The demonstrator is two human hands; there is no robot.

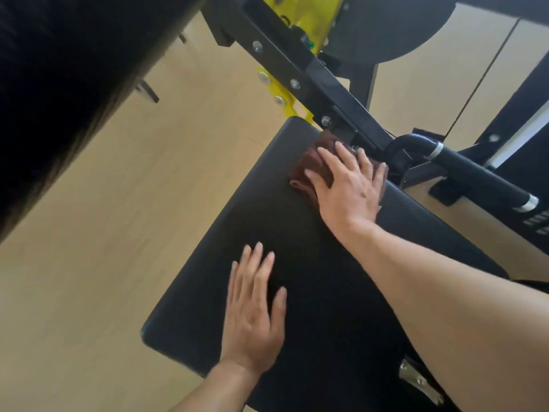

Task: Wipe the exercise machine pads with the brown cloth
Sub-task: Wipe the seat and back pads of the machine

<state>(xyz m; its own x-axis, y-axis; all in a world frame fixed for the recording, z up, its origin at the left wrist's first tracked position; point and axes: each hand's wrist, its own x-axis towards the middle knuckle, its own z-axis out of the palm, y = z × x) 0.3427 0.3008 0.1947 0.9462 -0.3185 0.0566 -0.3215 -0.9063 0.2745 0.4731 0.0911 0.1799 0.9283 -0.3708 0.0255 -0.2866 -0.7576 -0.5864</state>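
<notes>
A large black seat pad [225, 242] of the exercise machine fills the middle of the view. The brown cloth [309, 171] lies bunched at the pad's far corner, close to the frame. My right hand [347, 188] presses flat on the cloth with fingers spread; most of the cloth is hidden beneath it. My left hand [255, 310] rests flat on the near part of the pad, fingers apart, holding nothing.
A black steel beam [300, 63] with bolts and yellow brackets [279, 96] runs diagonally just beyond the cloth. A black handle bar [475, 173] with silver rings sticks out at the right. Another dark pad [59, 84] looms at the upper left. Light wooden floor [118, 218] lies left.
</notes>
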